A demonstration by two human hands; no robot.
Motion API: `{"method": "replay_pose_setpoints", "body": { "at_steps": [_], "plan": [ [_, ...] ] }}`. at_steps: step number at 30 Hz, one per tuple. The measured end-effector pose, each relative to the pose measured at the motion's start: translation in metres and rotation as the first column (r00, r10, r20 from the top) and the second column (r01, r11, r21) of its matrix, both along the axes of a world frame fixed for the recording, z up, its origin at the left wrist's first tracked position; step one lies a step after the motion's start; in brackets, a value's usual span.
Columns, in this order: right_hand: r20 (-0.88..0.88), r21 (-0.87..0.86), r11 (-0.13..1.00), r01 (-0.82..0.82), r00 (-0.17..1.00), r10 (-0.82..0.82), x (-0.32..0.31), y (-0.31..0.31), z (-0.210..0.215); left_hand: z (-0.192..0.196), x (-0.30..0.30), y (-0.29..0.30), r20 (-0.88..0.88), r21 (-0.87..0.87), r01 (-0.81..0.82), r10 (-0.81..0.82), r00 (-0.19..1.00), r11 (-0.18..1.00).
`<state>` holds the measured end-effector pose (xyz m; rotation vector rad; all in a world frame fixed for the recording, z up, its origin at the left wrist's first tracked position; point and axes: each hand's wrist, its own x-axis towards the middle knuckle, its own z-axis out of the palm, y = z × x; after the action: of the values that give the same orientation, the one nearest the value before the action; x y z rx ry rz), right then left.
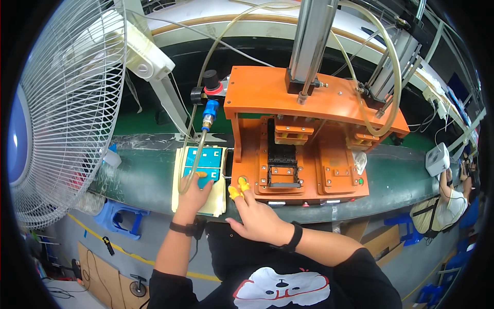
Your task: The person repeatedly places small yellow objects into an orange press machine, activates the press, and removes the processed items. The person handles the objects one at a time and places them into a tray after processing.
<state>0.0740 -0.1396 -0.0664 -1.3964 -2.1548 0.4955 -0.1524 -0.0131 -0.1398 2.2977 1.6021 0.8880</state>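
Observation:
My left hand rests over a blue sheet with white marks, which lies on a stack of pale yellow paper. Its thumb and a yellow-covered finger are apart on the sheet, and a clear hose crosses near them. My right hand is open, thumb spread. Two of its fingers wear yellow finger cots, and one fingertip is on or just beside a round button at the front left corner of the orange pneumatic press. A black part sits in the press's left fixture, beneath the raised head.
A large fan stands at the left. An air regulator with a blue fitting sits beside the press. The press's right fixture shows bare orange blocks. Blue stools stand below the green bench. Another person works at far right.

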Motion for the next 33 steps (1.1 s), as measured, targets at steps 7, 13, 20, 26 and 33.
{"method": "replay_pose_setpoints", "body": {
  "at_steps": [7,13,20,26,33],
  "plan": [
    [0.055,0.039,0.995,0.094,0.994,-0.096,-0.005,0.008,-0.015,-0.023,-0.023,0.027,0.266,-0.197,0.089,-0.034,0.963,0.976],
    [-0.072,0.106,0.984,-0.145,0.986,0.153,-0.025,-0.002,-0.025,0.009,-0.012,0.032,0.226,-0.348,0.029,0.054,0.973,0.937],
    [-0.092,-0.106,0.953,-0.284,0.957,0.275,-0.054,0.028,-0.092,-0.015,-0.071,0.086,0.432,-0.339,-0.033,0.187,0.882,0.940],
    [-0.128,-0.036,0.941,-0.336,0.936,0.329,-0.049,0.024,-0.077,-0.011,-0.239,0.122,0.362,-0.011,-0.624,0.585,0.726,0.781],
    [-0.325,0.249,0.956,-0.153,0.917,0.231,0.050,-0.022,0.006,0.061,-0.161,-0.022,0.444,-0.103,-0.158,0.188,0.876,0.982]
  ]
}}
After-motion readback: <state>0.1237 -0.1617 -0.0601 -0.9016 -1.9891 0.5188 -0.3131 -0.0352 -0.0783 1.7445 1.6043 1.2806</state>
